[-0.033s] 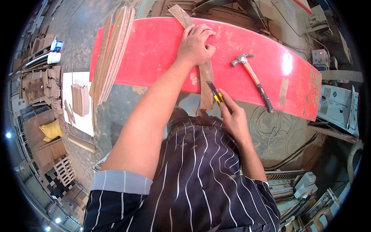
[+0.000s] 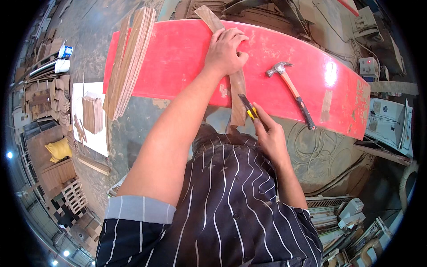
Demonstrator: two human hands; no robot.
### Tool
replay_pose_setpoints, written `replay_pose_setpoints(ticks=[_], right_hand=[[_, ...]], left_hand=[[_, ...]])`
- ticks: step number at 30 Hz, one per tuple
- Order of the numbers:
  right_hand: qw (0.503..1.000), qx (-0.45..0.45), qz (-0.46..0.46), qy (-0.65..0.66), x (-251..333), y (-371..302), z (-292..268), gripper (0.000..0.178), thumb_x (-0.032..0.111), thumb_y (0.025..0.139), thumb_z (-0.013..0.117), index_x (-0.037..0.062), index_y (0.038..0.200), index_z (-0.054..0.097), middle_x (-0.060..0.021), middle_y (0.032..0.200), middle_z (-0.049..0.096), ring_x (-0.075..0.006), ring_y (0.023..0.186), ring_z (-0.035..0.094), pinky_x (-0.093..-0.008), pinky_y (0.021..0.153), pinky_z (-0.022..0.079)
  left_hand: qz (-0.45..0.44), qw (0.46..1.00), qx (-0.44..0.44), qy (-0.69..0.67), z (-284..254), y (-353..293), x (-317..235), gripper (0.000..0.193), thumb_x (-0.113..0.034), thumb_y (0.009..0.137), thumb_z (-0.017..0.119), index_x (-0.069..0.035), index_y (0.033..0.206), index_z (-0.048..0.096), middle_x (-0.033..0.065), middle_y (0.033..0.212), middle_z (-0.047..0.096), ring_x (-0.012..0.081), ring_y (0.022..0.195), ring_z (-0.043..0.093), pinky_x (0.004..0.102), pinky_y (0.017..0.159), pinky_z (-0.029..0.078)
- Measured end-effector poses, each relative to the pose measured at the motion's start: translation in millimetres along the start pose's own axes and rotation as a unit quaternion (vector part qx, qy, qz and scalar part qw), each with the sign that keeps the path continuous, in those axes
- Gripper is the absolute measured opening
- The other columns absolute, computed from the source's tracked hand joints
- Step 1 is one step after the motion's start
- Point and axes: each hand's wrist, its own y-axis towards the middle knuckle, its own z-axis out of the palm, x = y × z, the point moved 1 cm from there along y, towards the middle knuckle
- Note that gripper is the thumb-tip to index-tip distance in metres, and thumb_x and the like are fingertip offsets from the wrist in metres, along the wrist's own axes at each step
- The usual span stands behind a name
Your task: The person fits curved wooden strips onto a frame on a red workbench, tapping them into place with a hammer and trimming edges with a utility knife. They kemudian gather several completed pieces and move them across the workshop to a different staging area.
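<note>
A narrow brown wooden strip lies across the red tabletop, its near end jutting past the edge toward my body. My left hand is closed over the strip's middle, bearing down on it, with the thumb to the right. In my right hand is a black and yellow utility knife, its blade against or just over the strip's right edge near the overhanging end. Contact is hard to judge. To the right, a claw hammer rests with its handle end past the table edge.
Long wooden strips are stacked across the table's left end. On the floor at left, a white board carries small wood pieces. Coiled cable lies below the table on the right, near a pale machine.
</note>
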Motion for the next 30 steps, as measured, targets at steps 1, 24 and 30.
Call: replay_pose_setpoints(ticks=[1,24,30], right_hand=[[1.0,0.001,0.002,-0.006,0,0,-2,0.046,0.015,0.102,0.062,0.0161,0.148,0.062,-0.0295,0.11,0.072,-0.0419,0.102,0.075,-0.0425,0.088,0.056],[0.998,-0.01,0.016,-0.053,13,0,-21,0.045,0.014,0.103,0.063,0.0155,0.148,0.063,-0.0296,0.101,0.071,-0.0348,0.088,0.075,-0.0382,0.083,0.055],[0.993,-0.058,-0.104,-0.027,7,5,-24,0.046,0.011,0.102,0.064,0.0145,0.148,0.063,-0.0252,0.104,0.074,-0.0361,0.086,0.076,-0.0378,0.08,0.057]], left_hand=[[0.001,1.0,0.001,0.001,1,0,0,0.041,-0.017,0.08,0.065,-0.012,0.12,0.069,0.0033,0.131,0.064,0.0223,0.131,0.058,0.0469,0.126,0.031],[0.006,1.0,-0.011,-0.011,2,-1,3,0.041,-0.016,0.078,0.065,-0.012,0.119,0.069,0.0048,0.13,0.065,0.0235,0.131,0.059,0.0478,0.125,0.031],[0.008,1.0,-0.008,-0.003,3,0,3,0.042,-0.017,0.078,0.065,-0.01,0.119,0.07,0.0048,0.13,0.064,0.0219,0.132,0.057,0.0455,0.126,0.029]])
